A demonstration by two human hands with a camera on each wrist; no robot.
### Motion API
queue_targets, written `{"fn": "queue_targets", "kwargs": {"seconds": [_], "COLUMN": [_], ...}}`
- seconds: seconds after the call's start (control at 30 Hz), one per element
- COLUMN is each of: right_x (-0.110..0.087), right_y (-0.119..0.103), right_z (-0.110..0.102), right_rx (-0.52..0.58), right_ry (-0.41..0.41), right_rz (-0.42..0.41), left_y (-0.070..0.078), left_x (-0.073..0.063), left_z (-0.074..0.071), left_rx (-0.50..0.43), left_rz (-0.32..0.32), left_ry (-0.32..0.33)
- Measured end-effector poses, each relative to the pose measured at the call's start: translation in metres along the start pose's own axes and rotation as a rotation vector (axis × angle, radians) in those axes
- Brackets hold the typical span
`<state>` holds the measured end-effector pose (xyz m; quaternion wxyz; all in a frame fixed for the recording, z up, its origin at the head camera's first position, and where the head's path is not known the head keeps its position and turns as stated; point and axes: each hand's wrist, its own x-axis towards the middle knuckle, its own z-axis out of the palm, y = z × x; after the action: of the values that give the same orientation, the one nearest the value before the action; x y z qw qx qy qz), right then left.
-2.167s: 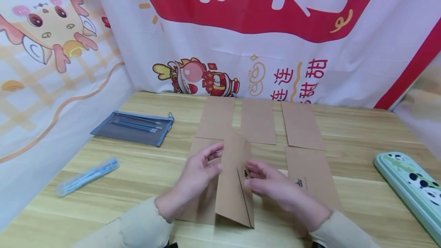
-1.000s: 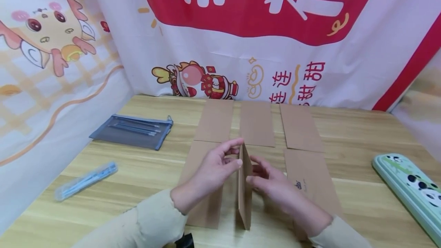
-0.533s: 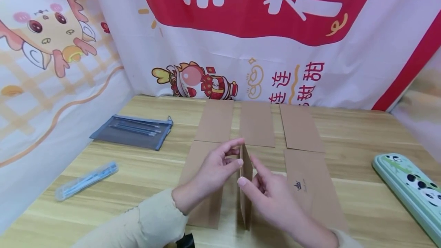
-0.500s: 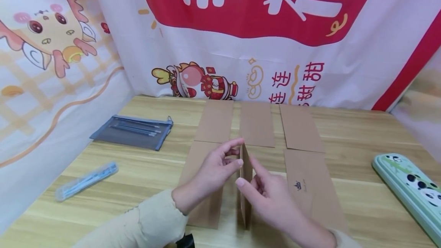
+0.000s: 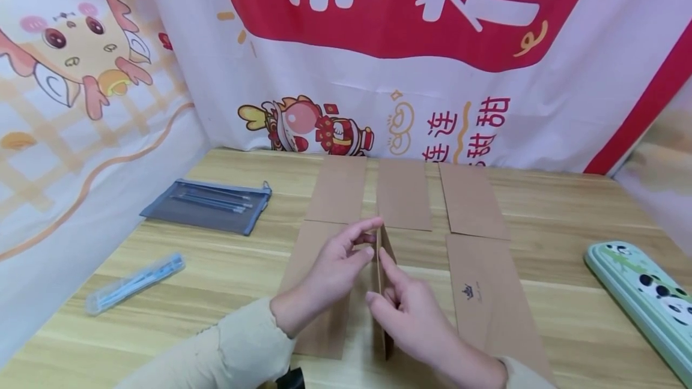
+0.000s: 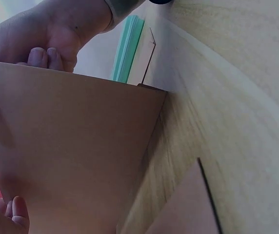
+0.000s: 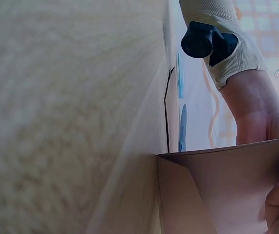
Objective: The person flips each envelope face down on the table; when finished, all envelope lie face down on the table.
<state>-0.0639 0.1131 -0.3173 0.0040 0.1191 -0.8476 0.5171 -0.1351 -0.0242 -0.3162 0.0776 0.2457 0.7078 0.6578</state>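
A brown paper envelope stands upright on its long edge, almost edge-on in the head view. My left hand holds its upper far part, index fingertip at the top edge and thumb by the left face. Closer to me, my right hand pinches the top edge, thumb at the left and index finger along the top. In the right wrist view, a folded flap shows on the envelope's right side. Left of it lies a flat envelope; to the right is another envelope with a small crown print.
Behind, a row holds a left envelope, a middle envelope and a right envelope. A mesh zip pouch and a clear case lie left. A green panda pencil case lies right.
The envelope has gone from tilted, with its broad face showing, to upright and edge-on. My right hand has shifted from its right side to grip the top edge. The left hand lately stays still.
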Motion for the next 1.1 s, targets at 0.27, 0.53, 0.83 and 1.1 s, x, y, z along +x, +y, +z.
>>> {"fn": "queue_targets", "kwargs": {"seconds": [0.27, 0.53, 0.83, 1.1], "right_x": [0.001, 0.000, -0.003, -0.004], "right_y": [-0.002, 0.000, 0.004, 0.019], "right_z": [-0.004, -0.011, -0.021, -0.028], "right_rx": [0.003, -0.017, 0.081, 0.245], "right_ry": [0.022, 0.096, 0.212, 0.317], "right_rz": [0.025, 0.010, -0.105, -0.374], "left_y": [-0.006, -0.011, -0.011, -0.022], "left_x": [0.003, 0.005, -0.003, -0.008], "left_z": [0.001, 0.007, -0.001, -0.013], "left_rx": [-0.023, -0.061, -0.141, -0.194], "left_rz": [0.029, 0.076, 0.007, -0.145], "left_ry": [-0.027, -0.032, 0.021, 0.181]}}
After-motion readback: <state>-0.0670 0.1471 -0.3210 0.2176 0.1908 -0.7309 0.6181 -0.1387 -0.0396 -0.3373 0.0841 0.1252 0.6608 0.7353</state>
